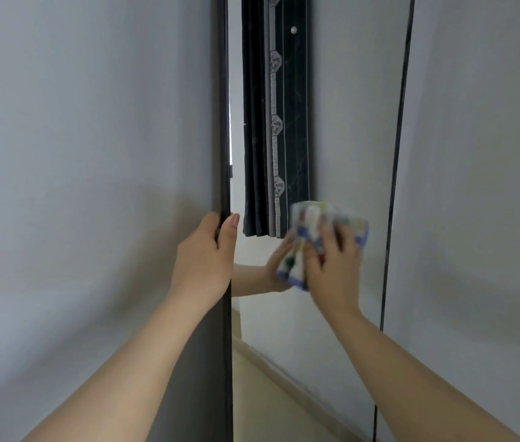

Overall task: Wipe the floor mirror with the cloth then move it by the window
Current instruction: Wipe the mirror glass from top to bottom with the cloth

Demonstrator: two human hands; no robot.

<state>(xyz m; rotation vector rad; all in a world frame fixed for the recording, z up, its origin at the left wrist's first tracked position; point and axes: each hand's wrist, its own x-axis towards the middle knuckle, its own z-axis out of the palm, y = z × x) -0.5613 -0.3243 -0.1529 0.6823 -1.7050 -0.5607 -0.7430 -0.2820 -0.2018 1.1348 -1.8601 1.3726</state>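
wall (77, 154) fills the left side, plain and grey. next comes the left hand (204, 256), thumb on the near side and fingers curled round the dark left frame (223, 106) of the mirror (347, 122). i judge it grips there to steady the tall glass, so it does not rock under the rubbing. the mirror stands upright by the wall, seen at a steep angle. its glass reflects a dark curtain (274, 106), which suggests the window is somewhere near. further right, the right hand (336, 266) holds a patterned cloth (308, 218) against the glass about mid-width. its fingers spread over the cloth and the lower end is bunched at the thumb, though blur makes the exact grip hard to read. wiping looks underway, and the move to the window is not yet begun. a thin right frame (395, 186) closes the mirror off.
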